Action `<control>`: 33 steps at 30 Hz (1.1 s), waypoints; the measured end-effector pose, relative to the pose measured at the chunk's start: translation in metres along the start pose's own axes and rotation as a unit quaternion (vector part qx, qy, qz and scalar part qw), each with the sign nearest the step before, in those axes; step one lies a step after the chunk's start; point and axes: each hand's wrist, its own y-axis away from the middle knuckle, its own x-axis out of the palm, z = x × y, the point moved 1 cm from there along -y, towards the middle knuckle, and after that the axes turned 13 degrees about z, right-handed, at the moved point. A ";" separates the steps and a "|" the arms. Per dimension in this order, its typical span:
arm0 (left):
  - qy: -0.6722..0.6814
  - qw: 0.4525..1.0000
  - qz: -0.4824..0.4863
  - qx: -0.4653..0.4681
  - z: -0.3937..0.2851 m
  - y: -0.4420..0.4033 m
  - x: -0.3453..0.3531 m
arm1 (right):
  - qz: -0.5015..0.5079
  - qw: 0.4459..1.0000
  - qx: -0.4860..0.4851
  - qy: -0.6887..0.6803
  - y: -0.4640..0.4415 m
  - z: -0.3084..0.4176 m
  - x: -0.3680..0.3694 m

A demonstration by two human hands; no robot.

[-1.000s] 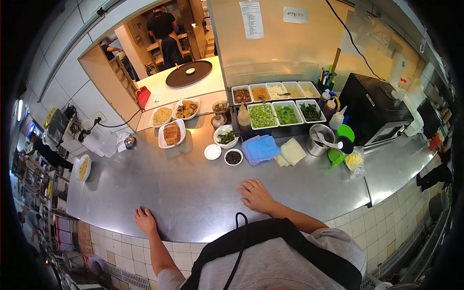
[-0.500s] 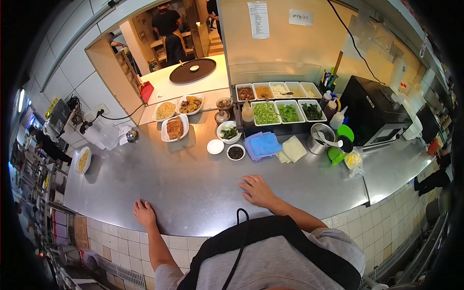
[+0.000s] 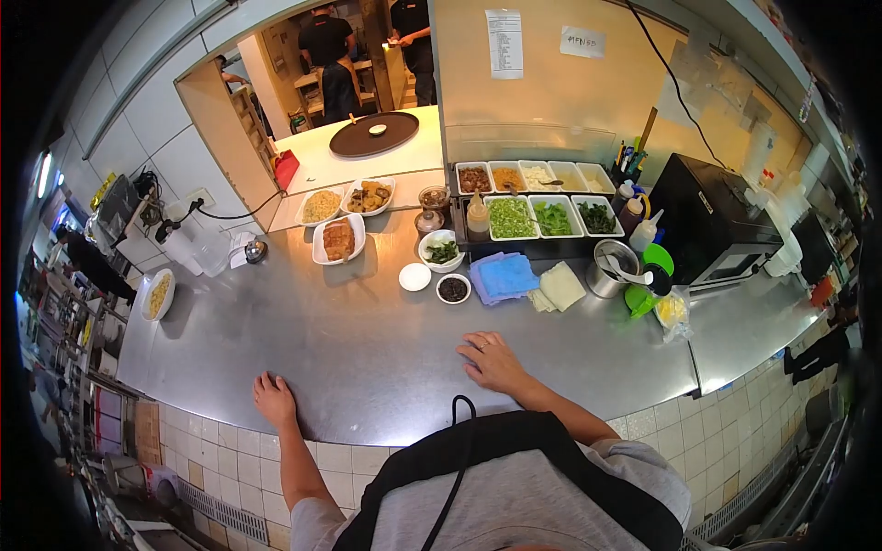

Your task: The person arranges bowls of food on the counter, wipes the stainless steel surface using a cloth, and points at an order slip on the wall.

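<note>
My left hand [image 3: 274, 400] rests near the front edge of the steel counter [image 3: 367, 367], fingers stretched out and holding nothing. Farther right, my right hand [image 3: 491, 362] lies on the same counter with its fingers spread and slightly bent, also holding nothing. Beyond the right hand are a small bowl of dark food [image 3: 452, 289], a white round dish [image 3: 413, 277] and a bowl of leafy greens [image 3: 442, 251]. Folded blue cloths [image 3: 505, 276] and pale yellow cloths [image 3: 558, 287] lie beside them.
White dishes of food stand at the back, including a browned one [image 3: 338, 240]. An oval dish [image 3: 158, 295] sits far left. Topping containers [image 3: 512, 218], a metal pot [image 3: 610, 268] and a black microwave [image 3: 726, 220] line the right. People stand beyond the pass-through, near a brown tray [image 3: 395, 136].
The view has shifted slightly, so the counter items appear a little to the right. Another person shows more fully in the pass-through. Both my hands stay in place on the counter.
</note>
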 end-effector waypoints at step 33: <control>0.045 0.998 0.019 -0.033 -0.010 0.004 -0.015 | -0.012 1.000 0.002 0.008 -0.002 0.005 -0.002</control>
